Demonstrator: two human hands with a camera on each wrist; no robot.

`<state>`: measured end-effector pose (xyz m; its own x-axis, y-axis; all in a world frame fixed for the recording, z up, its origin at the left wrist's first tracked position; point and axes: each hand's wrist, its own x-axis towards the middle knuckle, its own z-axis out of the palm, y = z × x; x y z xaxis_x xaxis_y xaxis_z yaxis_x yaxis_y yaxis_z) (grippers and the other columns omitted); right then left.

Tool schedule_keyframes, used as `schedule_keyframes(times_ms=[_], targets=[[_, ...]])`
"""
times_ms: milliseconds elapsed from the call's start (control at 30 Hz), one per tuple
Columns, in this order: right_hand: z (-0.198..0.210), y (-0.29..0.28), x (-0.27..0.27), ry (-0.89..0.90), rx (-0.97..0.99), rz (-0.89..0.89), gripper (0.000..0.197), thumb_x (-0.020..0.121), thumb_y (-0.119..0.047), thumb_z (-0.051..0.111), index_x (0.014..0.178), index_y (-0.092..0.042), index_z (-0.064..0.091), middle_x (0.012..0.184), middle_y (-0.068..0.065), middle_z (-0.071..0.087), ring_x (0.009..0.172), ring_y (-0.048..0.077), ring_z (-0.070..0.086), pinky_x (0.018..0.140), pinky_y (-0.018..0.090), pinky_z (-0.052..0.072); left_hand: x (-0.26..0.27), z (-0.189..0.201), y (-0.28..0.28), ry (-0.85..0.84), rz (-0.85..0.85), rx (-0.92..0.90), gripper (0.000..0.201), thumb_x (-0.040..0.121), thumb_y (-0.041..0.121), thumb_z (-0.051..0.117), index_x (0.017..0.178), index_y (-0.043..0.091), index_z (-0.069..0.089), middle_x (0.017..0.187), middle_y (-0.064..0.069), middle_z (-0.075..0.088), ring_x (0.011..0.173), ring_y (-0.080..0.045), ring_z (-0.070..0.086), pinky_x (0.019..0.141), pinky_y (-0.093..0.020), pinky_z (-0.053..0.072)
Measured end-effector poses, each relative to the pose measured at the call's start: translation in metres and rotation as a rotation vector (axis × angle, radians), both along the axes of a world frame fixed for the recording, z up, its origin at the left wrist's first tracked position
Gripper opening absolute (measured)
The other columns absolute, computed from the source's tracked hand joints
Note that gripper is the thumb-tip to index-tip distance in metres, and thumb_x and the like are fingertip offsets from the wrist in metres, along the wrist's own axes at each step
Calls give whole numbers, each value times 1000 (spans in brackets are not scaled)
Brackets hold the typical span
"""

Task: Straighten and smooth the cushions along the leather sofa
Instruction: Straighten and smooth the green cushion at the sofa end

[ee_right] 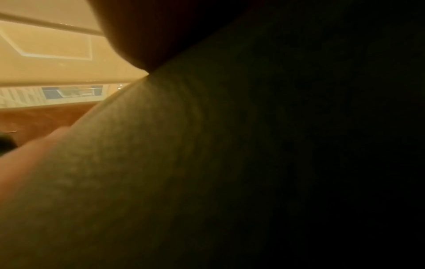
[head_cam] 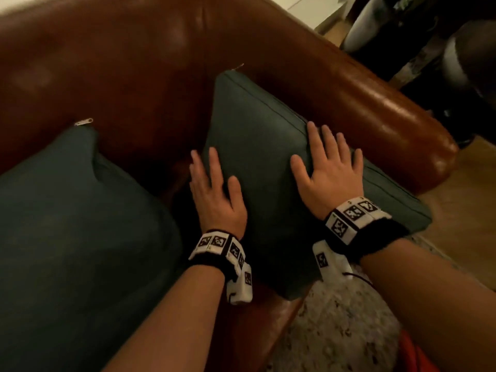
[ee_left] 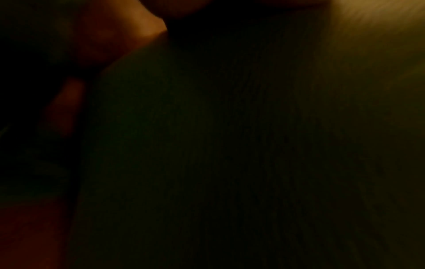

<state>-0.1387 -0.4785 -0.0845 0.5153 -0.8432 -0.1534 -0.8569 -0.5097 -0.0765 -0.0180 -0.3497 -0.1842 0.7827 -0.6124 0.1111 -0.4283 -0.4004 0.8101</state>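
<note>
Both hands [head_cam: 271,189] flat on cushion [head_cam: 257,146]

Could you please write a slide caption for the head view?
Both hands, left and right, press flat on a green cushion on the brown leather sofa.

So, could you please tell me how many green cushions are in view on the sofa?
2. One cushion leans by the sofa's arm under both flat hands; the other cushion sits to its left. More may lie beyond the frame.
</note>
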Motion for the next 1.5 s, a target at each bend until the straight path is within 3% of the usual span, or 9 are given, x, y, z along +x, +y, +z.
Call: schedule_keyframes(times_ms=[133,333,433,567,733,867,1100,1267,1500], targets=[[-5,3,-1,-37,-20,-10,67,94,-68,15,153,-43,-5,165,-6,4,152,20,0,121,50,-2,-7,-36,9,424,213,-114,56,101,42,17,155,27,20,163,4,18,151,-13,14,123,-43,12],[-4,0,2,-43,10,-14,67,94,-67,14,154,-42,-3,165,-7,7,152,19,1,121,51,-2,12,-24,8,458,246,-30,69,90,52,25,149,19,35,157,-4,34,145,-23,31,119,-40,25],[0,-1,2,-13,-8,-16,68,93,-68,13,154,-41,-2,165,-6,8,152,21,1,121,53,-3,25,23,0,137,138,57,67,88,41,31,151,19,30,161,-8,22,147,-29,24,119,-44,22],[1,9,8,-38,-73,-2,69,95,-63,18,156,-34,4,165,-7,12,152,23,3,119,57,-3,34,92,-60,-464,-445,109,58,96,39,31,153,32,26,164,5,17,153,-24,7,123,-46,3],[2,10,-58,-29,-72,-31,63,98,-64,10,155,-39,2,165,-9,10,152,19,3,122,47,-1,95,86,-98,-800,-715,451,58,96,53,15,152,38,25,161,7,28,150,-25,18,120,-50,6],[-12,25,-150,-120,-5,-260,60,97,-63,5,153,-43,-2,161,-18,-6,151,10,-8,121,39,-8,155,77,-82,-352,-364,505,54,100,50,19,152,37,24,165,-2,10,152,-30,7,122,-45,5],[-42,31,-179,-1482,627,-1112,32,86,-46,62,114,-33,67,116,-7,71,117,18,61,95,37,49,149,69,-67,341,-230,306,41,90,43,41,123,29,61,129,-11,63,120,-33,59,104,-52,44],[-43,20,-149,-1503,475,-1170,32,98,-13,55,129,-12,61,110,0,72,113,27,64,88,32,54,132,84,-87,580,-253,137,29,91,16,55,108,35,67,115,-3,70,104,-24,66,96,-43,50],[-54,8,-189,-1160,82,-1203,12,88,-30,68,94,-24,77,93,4,75,90,24,72,86,48,58,159,88,-104,263,8,135,26,92,22,62,116,13,67,104,-7,67,93,-19,58,89,-34,50]])
